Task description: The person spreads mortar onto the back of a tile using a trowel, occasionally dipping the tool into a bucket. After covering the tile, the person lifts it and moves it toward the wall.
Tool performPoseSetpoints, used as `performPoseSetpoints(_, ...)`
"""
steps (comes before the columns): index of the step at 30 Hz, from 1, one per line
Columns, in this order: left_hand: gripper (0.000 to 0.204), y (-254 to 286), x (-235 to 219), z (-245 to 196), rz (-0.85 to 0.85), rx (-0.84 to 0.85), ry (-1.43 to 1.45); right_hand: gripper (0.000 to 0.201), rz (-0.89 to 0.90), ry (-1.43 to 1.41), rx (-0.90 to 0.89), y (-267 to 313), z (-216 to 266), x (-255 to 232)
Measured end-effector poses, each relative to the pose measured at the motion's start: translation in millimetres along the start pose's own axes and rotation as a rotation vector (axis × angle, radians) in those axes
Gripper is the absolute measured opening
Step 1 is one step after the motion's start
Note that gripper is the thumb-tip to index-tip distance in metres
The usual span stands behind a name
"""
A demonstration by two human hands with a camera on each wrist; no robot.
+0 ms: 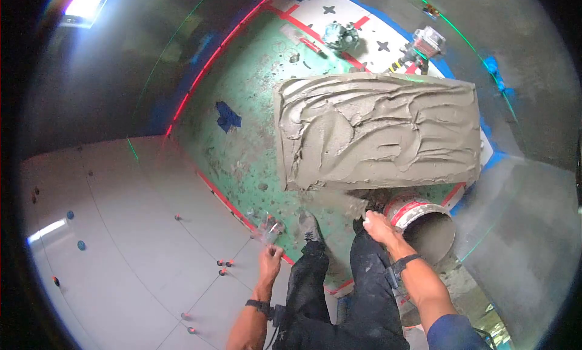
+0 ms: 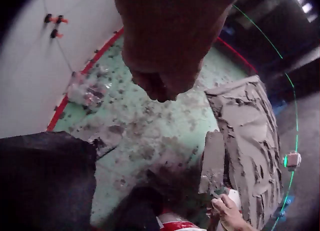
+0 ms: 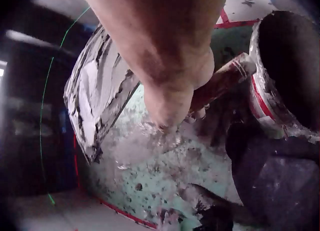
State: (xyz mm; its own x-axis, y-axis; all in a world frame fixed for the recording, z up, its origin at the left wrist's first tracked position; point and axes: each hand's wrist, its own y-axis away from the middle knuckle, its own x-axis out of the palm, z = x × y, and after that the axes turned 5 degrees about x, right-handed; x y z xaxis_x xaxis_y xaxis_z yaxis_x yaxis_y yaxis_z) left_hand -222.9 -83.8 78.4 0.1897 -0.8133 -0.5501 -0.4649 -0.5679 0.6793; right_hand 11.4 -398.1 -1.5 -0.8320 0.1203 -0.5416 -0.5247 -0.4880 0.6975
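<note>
My right hand (image 1: 381,227) grips the handle of a trowel (image 2: 213,156) with a long, flat blade smeared with grey mortar. The blade lies low alongside the near edge of a large rectangular slab (image 1: 376,132) whose top is thickly coated in ridged grey mortar. In the right wrist view the trowel's reddish handle (image 3: 220,86) sticks out behind the hand. My left hand (image 1: 271,262) hangs loosely curled with nothing in it, above the edge of the laid tiles. Close by lies a clear plastic bag (image 1: 268,230) of small parts.
A mortar-crusted bucket (image 1: 418,209) lies tipped beside my right knee. Pale tiles (image 1: 133,241) with small spacer caps cover the left floor. Behind the slab stand a laser level (image 1: 427,44) and crumpled plastic (image 1: 341,37). Blue tape (image 1: 228,116) lies on the green floor (image 1: 242,162).
</note>
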Motion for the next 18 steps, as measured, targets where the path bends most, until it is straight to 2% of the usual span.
performPoseSetpoints(2, 0.027, 28, -3, 19, 0.034, -0.079, 0.029, 0.028, 0.163, 0.17, -0.004, 2, 14, 6)
performPoseSetpoints(4, 0.031, 50, 6, 41, 0.015, -0.119, 0.11, 0.031, 0.196, 0.149, -0.137, 19, 20, -1)
performPoseSetpoints(6, 0.035, 62, 15, 58, 0.003, -0.181, 0.177, 0.033, 0.247, 0.142, -0.128, 36, 50, -23)
performPoseSetpoints(9, 0.04, 67, 26, 62, 0.076, -0.265, 0.244, 0.036, 0.13, 0.077, -0.179, 33, 110, -49)
performPoseSetpoints(10, 0.04, 63, 31, 60, 0.077, -0.26, 0.262, 0.036, 0.126, 0.095, -0.181, 21, 126, -51)
performPoseSetpoints(12, 0.04, 63, 34, 59, 0.095, -0.211, 0.246, 0.035, -0.055, 0.181, -0.244, 1, 149, -48)
performPoseSetpoints(14, 0.039, 60, 30, 44, 0.098, -0.196, 0.348, 0.033, -0.138, 0.294, -0.248, -19, 157, -59)
performPoseSetpoints(15, 0.038, 62, 28, 35, 0.099, -0.184, 0.435, 0.032, -0.202, 0.354, -0.188, -30, 145, -59)
performPoseSetpoints(16, 0.038, 62, 25, 33, 0.127, -0.171, 0.442, 0.034, -0.197, 0.333, -0.055, -31, 140, -75)
performPoseSetpoints(18, 0.037, 55, 12, 37, 0.109, -0.096, 0.362, 0.036, -0.313, 0.235, 0.152, -25, 114, -93)
